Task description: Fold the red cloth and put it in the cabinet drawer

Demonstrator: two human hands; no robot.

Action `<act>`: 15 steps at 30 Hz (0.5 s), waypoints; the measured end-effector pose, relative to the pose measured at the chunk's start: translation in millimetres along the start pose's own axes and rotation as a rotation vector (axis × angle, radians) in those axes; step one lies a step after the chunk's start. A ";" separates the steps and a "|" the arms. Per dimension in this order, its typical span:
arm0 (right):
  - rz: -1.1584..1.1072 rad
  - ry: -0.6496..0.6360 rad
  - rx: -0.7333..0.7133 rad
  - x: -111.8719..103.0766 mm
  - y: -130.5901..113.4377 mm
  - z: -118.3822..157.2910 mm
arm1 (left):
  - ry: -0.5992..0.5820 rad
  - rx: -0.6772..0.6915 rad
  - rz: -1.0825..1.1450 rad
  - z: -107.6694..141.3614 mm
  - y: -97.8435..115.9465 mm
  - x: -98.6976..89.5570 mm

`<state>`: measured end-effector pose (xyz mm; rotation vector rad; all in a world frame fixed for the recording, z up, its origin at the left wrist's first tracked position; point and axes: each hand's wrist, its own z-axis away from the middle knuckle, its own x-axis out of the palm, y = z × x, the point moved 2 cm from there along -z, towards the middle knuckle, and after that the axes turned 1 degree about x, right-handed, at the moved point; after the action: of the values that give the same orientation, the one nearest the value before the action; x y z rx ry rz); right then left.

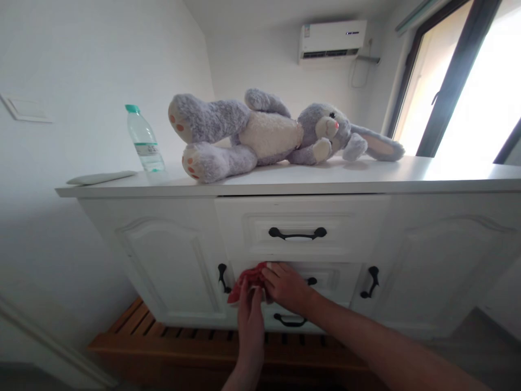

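Red cloth (245,284) pinched by left hand (249,320) and right hand (287,288) at middle drawer (325,277); best keep it bunched, clear of the handle (311,281).

Left hand (250,320) rises from 6 o'clock with fingers extended upward toward 12, while right hand (287,285), its forearm entering from 4 o'clock, lies palm-down, fingers curled toward 10 o'clock, just above and touching the left fingertips.
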<state>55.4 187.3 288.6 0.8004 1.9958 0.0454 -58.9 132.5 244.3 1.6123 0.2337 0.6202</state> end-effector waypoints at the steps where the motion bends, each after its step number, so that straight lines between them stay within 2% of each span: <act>1: 0.024 0.015 0.026 -8.0 7.2 15.9 | -0.037 -0.009 -0.045 6.2 -3.9 14.3; 6: 0.156 0.039 0.156 -53.9 46.4 100.4 | -0.229 0.089 -0.203 47.6 -21.3 88.3; 10: 0.281 -0.010 0.220 -88.0 72.6 159.4 | -0.469 0.126 -0.224 77.0 -32.8 139.2; 13: 0.351 -0.057 0.283 -101.8 84.9 189.1 | -0.561 0.128 -0.240 92.0 -43.7 164.6; 15: 0.372 -0.073 0.297 -100.3 86.3 201.5 | -0.577 0.127 -0.228 97.3 -55.1 171.9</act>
<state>292.3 143.0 284.5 1.3393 1.7835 -0.0653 145.5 142.8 232.2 1.7856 0.0260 -0.0468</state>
